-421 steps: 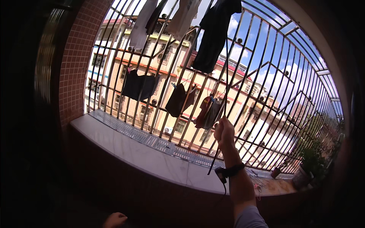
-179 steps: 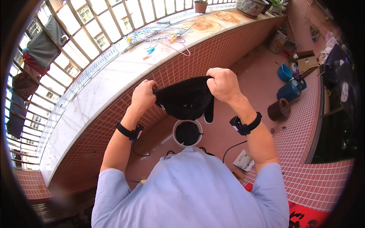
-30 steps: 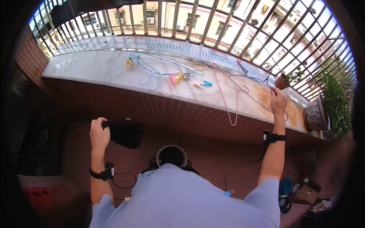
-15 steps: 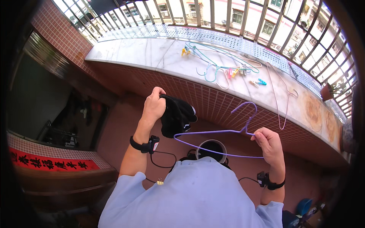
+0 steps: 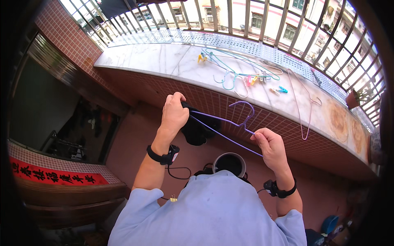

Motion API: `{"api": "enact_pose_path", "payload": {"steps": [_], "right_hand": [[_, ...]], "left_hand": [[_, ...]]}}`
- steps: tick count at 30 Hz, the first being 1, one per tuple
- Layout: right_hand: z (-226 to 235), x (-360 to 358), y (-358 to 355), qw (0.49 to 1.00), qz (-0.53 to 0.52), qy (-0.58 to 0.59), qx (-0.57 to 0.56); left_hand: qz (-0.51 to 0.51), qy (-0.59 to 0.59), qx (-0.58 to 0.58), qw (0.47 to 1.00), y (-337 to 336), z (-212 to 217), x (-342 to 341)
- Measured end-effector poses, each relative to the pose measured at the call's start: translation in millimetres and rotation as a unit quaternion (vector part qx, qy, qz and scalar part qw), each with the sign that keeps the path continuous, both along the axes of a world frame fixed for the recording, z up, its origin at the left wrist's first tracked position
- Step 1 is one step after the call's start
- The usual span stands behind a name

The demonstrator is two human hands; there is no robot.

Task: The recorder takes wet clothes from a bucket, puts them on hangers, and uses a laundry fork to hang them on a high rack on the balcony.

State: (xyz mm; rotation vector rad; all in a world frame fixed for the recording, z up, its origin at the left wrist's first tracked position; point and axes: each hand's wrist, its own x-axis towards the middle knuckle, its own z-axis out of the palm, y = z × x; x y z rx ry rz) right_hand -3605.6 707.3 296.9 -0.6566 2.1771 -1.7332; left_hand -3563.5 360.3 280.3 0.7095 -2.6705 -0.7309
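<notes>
My left hand (image 5: 174, 112) is closed on a black cloth garment (image 5: 196, 132), which hangs bunched below the fingers. My right hand (image 5: 271, 148) pinches one shoulder of a purple clothes hanger (image 5: 245, 122), with its hook pointing up and away from me. The hanger's other end reaches the top of the garment beside my left fingers. Whether that end is inside the cloth or only in front of it, I cannot tell. Part of the garment is hidden behind my left hand and the hanger.
On the marble ledge (image 5: 160, 61) lie green-blue hangers (image 5: 230, 67), a pink hanger (image 5: 307, 104), and several clothespins, one of them blue (image 5: 282, 89). Metal railings run behind it. A bucket (image 5: 242, 158) stands on the floor close to my body. A potted plant (image 5: 353, 98) sits at far right.
My right hand has brought the hanger left and tilted it, so its far end now meets the garment. My left hand has shifted slightly right with the cloth.
</notes>
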Motion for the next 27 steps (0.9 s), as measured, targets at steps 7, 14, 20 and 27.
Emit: {"api": "enact_pose_path", "payload": {"steps": [7, 14, 20, 27], "right_hand": [[5.4, 2.1, -16.6, 0.999, 0.044, 0.024, 0.002], [-15.7, -19.9, -39.8, 0.997, 0.076, 0.033, -0.006], [-4.5, -34.6, -18.8, 0.995, 0.050, 0.014, -0.085], [9.4, -39.5, -10.0, 0.950, -0.067, 0.289, -0.102]], "left_hand": [[0.011, -0.019, -0.025, 0.999, 27.7, 18.0, -2.0], [-0.137, 0.045, -0.003, 0.990, 61.5, 38.4, 4.3], [-0.284, 0.117, -0.134, 0.942, 55.0, 73.8, 19.5], [-0.322, 0.219, -0.099, 0.916, 47.9, 73.6, 11.8]]}}
